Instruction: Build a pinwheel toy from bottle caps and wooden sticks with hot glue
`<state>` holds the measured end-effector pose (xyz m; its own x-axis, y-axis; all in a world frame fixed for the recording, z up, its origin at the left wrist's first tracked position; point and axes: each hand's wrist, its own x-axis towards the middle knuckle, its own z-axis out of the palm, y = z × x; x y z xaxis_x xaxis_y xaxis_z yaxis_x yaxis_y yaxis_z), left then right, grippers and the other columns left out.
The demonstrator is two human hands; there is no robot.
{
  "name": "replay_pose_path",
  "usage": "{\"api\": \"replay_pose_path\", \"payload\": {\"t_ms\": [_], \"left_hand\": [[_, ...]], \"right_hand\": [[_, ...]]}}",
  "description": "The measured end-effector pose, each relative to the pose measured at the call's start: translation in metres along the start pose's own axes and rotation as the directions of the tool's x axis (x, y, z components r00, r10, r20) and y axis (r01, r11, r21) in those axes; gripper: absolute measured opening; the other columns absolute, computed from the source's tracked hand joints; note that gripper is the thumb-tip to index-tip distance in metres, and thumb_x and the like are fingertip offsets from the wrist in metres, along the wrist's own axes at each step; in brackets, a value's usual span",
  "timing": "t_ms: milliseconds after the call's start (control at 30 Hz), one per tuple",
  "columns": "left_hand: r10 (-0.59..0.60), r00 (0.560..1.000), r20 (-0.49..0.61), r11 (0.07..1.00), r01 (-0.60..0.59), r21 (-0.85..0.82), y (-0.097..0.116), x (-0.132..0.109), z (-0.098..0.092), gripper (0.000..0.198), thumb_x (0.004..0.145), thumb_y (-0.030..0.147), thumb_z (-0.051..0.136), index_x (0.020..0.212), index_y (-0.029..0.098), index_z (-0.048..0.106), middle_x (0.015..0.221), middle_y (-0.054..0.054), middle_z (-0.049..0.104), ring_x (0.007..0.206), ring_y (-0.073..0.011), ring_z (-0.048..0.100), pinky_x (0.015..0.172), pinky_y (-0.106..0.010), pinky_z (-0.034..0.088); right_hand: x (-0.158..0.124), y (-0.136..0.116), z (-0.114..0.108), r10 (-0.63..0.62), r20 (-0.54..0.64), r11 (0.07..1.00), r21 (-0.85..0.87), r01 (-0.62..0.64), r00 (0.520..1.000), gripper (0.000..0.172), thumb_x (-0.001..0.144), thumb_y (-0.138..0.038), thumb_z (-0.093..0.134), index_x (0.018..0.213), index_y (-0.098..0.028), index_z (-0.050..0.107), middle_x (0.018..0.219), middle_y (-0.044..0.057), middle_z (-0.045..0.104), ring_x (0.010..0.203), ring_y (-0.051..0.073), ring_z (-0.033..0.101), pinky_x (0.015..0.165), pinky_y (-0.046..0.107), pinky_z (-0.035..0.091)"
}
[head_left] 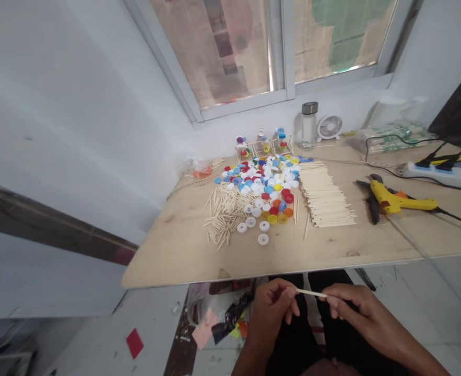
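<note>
Above my lap, below the table's front edge, my left hand (270, 316) and my right hand (361, 316) pinch a thin wooden stick (311, 293) between their fingertips, one at each end. The plywood table (222, 256) lies ahead of them, out of reach of neither hand's fingers touching it. On it sits a mixed heap of plastic bottle caps (263, 188) in white, blue, red and yellow. Loose wooden sticks (224, 214) lie left of the heap, and a neat row of sticks (324, 193) lies to its right.
A yellow hot glue gun (397, 201) and pliers (373, 201) lie at the table's right, near a white power strip (437, 174). Small stick-and-cap models (263, 146), a glass jar (309, 125) and a small white fan (329, 127) stand along the back, under a window.
</note>
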<state>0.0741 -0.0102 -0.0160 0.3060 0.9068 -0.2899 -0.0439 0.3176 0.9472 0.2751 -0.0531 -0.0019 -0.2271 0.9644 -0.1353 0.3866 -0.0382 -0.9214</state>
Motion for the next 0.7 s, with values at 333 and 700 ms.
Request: {"api": "replay_pose_path", "payload": {"t_ms": [333,700], "left_hand": [[0.094,0.996,0.000,0.995,-0.094,-0.043,0.009,-0.005,0.001,0.027,0.082,0.037,0.061,0.088,0.013,0.071,0.063,-0.004,0.068,0.046,-0.0082,0.052,0.054,-0.021,0.040],[0.099,0.991,-0.090,0.992,-0.105,-0.064,0.005,-0.005,0.007,0.029,0.085,0.037,0.057,0.090,0.012,0.069,0.060,-0.003,0.066,0.049,-0.0096,0.052,0.054,-0.022,0.041]], "right_hand": [[-0.002,0.006,0.011,0.036,0.013,0.998,0.046,-0.037,0.999,0.040,0.094,-0.048,0.038,0.083,-0.020,0.066,0.065,0.000,0.057,0.063,0.014,0.052,0.059,0.023,0.036],[-0.006,0.014,0.025,-0.119,-0.073,0.965,-0.243,0.098,0.990,0.036,0.097,-0.038,0.034,0.083,-0.021,0.062,0.070,0.002,0.061,0.069,0.016,0.055,0.065,0.026,0.037]]}}
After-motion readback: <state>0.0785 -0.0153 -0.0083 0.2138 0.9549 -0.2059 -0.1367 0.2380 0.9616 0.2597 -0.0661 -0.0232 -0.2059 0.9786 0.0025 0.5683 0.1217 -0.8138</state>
